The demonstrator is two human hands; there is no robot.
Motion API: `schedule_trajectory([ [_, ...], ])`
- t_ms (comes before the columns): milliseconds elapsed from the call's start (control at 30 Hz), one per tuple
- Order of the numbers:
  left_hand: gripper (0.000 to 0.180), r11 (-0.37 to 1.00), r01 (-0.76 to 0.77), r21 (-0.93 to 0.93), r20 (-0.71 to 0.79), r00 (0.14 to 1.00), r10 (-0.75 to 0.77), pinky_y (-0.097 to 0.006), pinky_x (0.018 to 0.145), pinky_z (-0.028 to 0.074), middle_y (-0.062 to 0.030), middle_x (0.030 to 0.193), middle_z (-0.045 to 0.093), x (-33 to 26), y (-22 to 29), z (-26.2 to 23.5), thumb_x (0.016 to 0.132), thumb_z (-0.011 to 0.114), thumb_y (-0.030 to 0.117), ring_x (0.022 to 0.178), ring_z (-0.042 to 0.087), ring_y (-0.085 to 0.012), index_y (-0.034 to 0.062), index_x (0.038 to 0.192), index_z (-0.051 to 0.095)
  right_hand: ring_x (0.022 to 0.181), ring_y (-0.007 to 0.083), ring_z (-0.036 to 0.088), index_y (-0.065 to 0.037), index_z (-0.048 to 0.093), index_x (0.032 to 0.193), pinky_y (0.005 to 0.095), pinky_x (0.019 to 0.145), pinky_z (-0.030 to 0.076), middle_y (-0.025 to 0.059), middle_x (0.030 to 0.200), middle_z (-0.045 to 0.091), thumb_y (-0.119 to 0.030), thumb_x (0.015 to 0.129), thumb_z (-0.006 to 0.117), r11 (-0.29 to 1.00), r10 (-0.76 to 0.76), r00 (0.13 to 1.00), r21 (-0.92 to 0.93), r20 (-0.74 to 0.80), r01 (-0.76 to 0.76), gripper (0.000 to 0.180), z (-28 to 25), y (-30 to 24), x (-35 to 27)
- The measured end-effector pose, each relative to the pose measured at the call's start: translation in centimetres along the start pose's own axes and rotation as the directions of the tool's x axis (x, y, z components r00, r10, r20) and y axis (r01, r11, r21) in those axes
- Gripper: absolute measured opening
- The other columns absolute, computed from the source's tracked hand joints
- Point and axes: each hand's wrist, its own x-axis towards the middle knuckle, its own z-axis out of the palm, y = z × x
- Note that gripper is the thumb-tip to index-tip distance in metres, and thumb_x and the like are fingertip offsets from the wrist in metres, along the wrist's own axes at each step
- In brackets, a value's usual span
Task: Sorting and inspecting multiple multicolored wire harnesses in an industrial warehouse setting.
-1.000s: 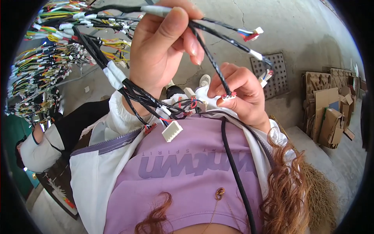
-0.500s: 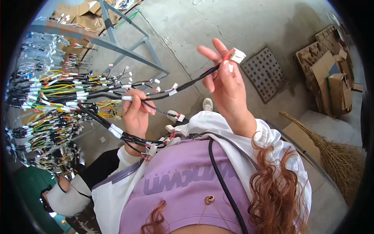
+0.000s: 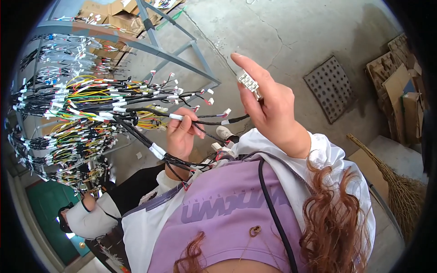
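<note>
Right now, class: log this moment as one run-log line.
left hand: grips black wire bundle | right hand: raised, holds white connector | harness rack: at left

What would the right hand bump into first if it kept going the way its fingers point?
Probably nothing close. The right hand, pinching a white plug, points up and left over bare concrete floor; the grey metal frame lies that way, but depth is unclear.

I see a white plug (image 3: 248, 82) raised high at the right, pinched in my right hand (image 3: 268, 107), its ribbed face tilted up. A black cable (image 3: 207, 122) with white tape bands runs level from the left bundle through my left hand (image 3: 182, 134), ending in small white plugs at centre.
</note>
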Motion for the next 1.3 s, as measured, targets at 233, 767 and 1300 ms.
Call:
schedule_trajectory([
  [233,0.021,1.0,-0.001,-0.026,0.01,1.0,0.002,-0.026,0.05,0.043,-0.0074,0.064,0.051,0.1,0.1,0.1,0.089,0.048,0.021,0.055,0.052,-0.0159,0.0008,0.086,0.049,0.047,0.0216,0.055,-0.006,0.048,0.118,0.031,0.045,0.043,0.0101,0.067,0.06,0.002,0.069,0.058,0.999,-0.038,0.999,-0.021,0.016,0.038,0.05,-0.2,-0.5,0.0],
  [767,0.033,0.969,-0.233,0.082,0.087,0.97,0.225,-0.028,0.079,0.036,-0.0079,0.094,0.048,0.7,3.0,4.9,0.07,0.061,0.015,0.088,0.044,-0.0149,-0.001,0.098,0.056,0.064,0.0087,0.055,-0.001,0.055,0.11,0.0214,0.06,0.043,0.0057,0.079,0.061,-0.007,0.082,0.052,0.895,0.131,0.729,0.236,0.671,-0.378,0.029,-2.1,-2.7,0.3],
  [1300,0.021,0.743,-0.565,0.358,0.424,0.808,0.409,-0.027,0.07,0.041,-0.007,0.086,0.052,1.0,4.5,4.0,0.069,0.069,0.007,0.08,0.051,-0.0171,0.0044,0.087,0.061,0.058,0.0068,0.049,-0.003,0.053,0.09,0.0217,0.052,0.04,0.0028,0.074,0.056,-0.003,0.077,0.062,0.681,0.349,0.641,0.285,0.683,-0.674,0.015,-0.8,-3.4,-1.6],
])
